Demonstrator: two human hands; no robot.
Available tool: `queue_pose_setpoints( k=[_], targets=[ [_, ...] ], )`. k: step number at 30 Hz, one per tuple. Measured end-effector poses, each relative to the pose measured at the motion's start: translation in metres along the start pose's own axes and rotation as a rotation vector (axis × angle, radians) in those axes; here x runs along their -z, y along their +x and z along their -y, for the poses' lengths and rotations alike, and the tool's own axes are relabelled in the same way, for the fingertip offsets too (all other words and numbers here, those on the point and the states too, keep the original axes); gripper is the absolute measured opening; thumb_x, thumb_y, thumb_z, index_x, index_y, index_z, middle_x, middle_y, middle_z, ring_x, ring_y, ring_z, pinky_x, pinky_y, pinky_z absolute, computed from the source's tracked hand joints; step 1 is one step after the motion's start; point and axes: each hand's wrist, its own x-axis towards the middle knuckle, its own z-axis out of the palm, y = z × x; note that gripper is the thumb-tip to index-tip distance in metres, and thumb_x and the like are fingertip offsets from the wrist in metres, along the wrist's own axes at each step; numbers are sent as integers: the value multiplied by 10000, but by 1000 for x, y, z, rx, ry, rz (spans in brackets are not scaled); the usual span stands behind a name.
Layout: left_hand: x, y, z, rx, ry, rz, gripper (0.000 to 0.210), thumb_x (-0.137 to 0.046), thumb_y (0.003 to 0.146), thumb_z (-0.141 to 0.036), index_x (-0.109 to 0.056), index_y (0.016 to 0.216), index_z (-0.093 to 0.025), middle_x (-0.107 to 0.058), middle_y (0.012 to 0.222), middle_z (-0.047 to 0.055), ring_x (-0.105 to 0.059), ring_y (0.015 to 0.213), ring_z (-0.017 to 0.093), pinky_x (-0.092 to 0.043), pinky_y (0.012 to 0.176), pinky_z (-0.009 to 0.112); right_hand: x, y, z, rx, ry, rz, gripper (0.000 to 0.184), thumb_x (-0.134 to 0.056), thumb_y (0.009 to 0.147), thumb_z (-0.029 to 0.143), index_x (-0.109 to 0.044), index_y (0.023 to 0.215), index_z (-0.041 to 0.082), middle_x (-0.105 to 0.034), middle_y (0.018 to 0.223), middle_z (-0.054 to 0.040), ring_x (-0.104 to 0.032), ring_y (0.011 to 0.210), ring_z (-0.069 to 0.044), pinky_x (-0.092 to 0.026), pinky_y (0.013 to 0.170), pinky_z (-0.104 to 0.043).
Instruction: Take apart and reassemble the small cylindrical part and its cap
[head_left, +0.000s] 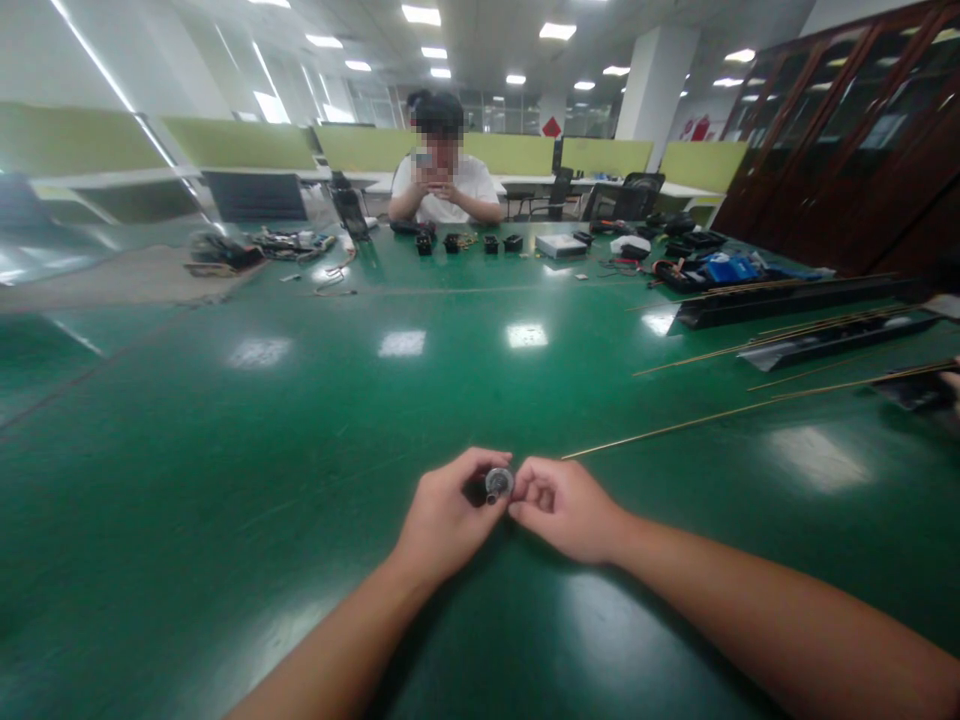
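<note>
Near the middle of the green table [322, 400], my left hand [448, 512] wraps its thumb and fingers around a small round metal part with a short off-centre shaft [498, 486], which looks like a small gear motor seen end-on. Its shaft end faces me, and the rest of its body is hidden in the dark gap of my palm. My right hand [566, 508] is closed, its fingers curled and its thumb pressed toward the index finger, right beside the part's edge. Whatever those fingertips pinch, if anything, is too small to make out.
Thin brass-coloured rods [675, 422] and black angled channels [787, 300] lie to the right. Across the table sits a person in a white shirt [480, 180]. Small black parts [452, 243], a white box [561, 245], tools and a dark bottle [349, 208] line the far side.
</note>
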Motion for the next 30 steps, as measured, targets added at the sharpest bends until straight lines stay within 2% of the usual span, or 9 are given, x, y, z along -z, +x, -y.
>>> queue_pose_setpoints(
  k=[13,23,30],
  targets=[
    [1,-1,-2,-15,5,12,225,-683,794,-174,-699,1010,-236,-740,975,-8,-700,860,153,-549,786,241,1,0,2,-22,-23,17,85,-690,790,175,-612,821,184,-570,608,59,-488,517,-83,-348,489,-185],
    [0,-1,-1,-28,11,-9,209,-683,784,-175,-706,987,-216,-737,990,22,-693,899,176,-554,853,284,1,-1,3,-7,-49,15,83,-693,792,181,-622,836,186,-580,617,57,-498,528,-87,-350,500,-190],
    [1,-1,-1,-23,17,-5,208,-686,781,-180,-708,984,-221,-739,986,17,-692,895,174,-552,838,282,-1,-1,1,3,-55,16,78,-689,794,183,-623,836,188,-579,612,59,-496,527,-87,-344,500,-191]
  ],
)
